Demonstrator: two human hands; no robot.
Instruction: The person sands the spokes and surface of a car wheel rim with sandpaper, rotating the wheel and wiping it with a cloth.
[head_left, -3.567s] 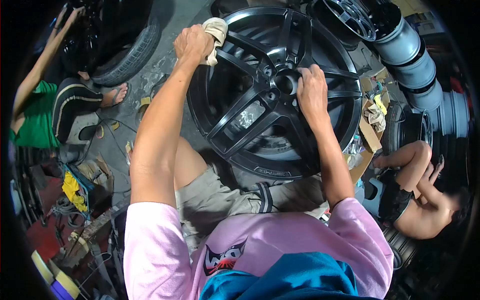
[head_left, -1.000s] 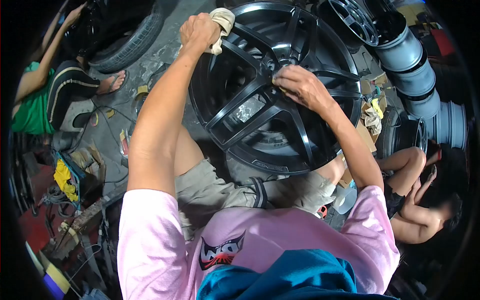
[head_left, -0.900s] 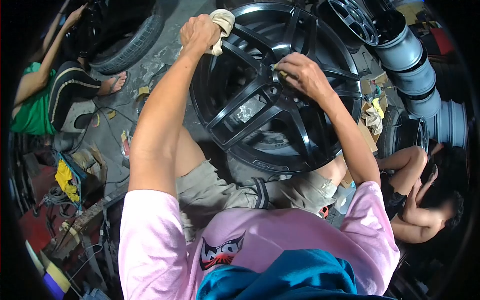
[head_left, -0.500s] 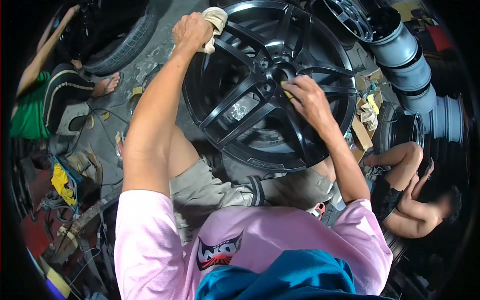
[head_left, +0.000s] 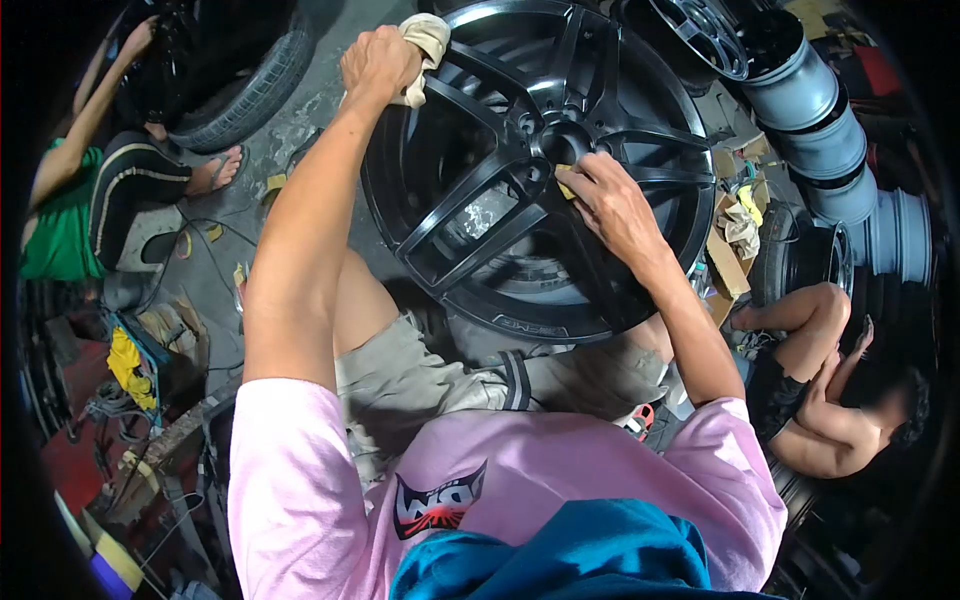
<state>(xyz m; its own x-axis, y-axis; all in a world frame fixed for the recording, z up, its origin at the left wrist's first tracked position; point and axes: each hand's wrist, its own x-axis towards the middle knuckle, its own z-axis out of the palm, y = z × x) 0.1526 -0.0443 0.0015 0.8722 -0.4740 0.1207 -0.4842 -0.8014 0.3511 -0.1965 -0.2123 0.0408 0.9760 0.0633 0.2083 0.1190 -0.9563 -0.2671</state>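
Observation:
A large black alloy wheel rim (head_left: 470, 195) with split spokes lies tilted in front of my knees. My left hand (head_left: 380, 65) is closed on a cream cloth (head_left: 426, 42), pressed against the rim's upper left edge. Near the centre hub, my right hand (head_left: 610, 200) pinches a small yellowish pad (head_left: 566, 182) against a spoke. The pad is mostly covered by my fingers, so I cannot tell whether it is a sponge or sandpaper.
At the upper left, a person in green sits beside a tyre (head_left: 250, 100). Grey rims (head_left: 800, 90) are stacked on the right, above another crouching person. A cardboard box (head_left: 725, 262) with crumpled paper stands right of the wheel. Cables and a yellow cloth (head_left: 128, 365) lie left.
My right hand has shifted slightly left along the spoke beside the hub, still with the pad. The left hand and cloth have barely moved.

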